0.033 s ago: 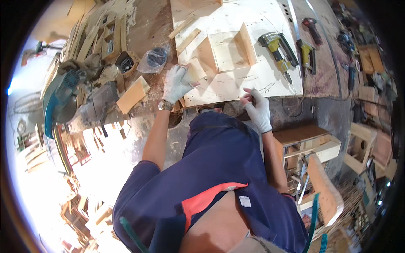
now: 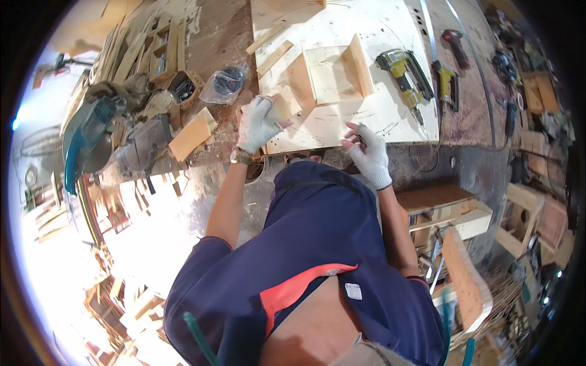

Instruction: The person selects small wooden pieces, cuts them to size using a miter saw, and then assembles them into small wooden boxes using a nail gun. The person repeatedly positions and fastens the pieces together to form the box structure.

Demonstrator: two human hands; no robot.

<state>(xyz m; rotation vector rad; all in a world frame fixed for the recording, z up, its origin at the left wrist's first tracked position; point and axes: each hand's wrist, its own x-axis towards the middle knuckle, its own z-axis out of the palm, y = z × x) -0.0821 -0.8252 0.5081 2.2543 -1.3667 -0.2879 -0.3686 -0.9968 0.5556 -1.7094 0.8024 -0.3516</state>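
Observation:
My left hand (image 2: pixel 256 124), in a white glove with bare fingertips, is at the left edge of a white board (image 2: pixel 390 125). Its fingers and thumb are spread around the near-left side of a small flat wood piece (image 2: pixel 287 104); whether they grip it I cannot tell for sure. Farther in stands a wooden open box frame (image 2: pixel 363 64) with upright side panels. Over the board's front edge hovers my right hand (image 2: pixel 370 155), gloved likewise, its fingers loosely bent and apart with nothing visible in them. Right of the frame lies a yellow-and-black nail gun (image 2: pixel 400 73).
A second yellow air tool (image 2: pixel 447 82) and a red-and-black power tool (image 2: pixel 455 47) lie at right. On the left are a teal circular saw (image 2: pixel 91 134), a loose wood block (image 2: pixel 193 134), a bagged dark roll (image 2: pixel 226 82) and two wood strips (image 2: pixel 274 59). A wooden stand (image 2: pixel 445 204) is below right.
My right hand has shifted slightly left and its fingers are a little more bent. My left hand stays beside the small wood piece. The whole view has shifted slightly.

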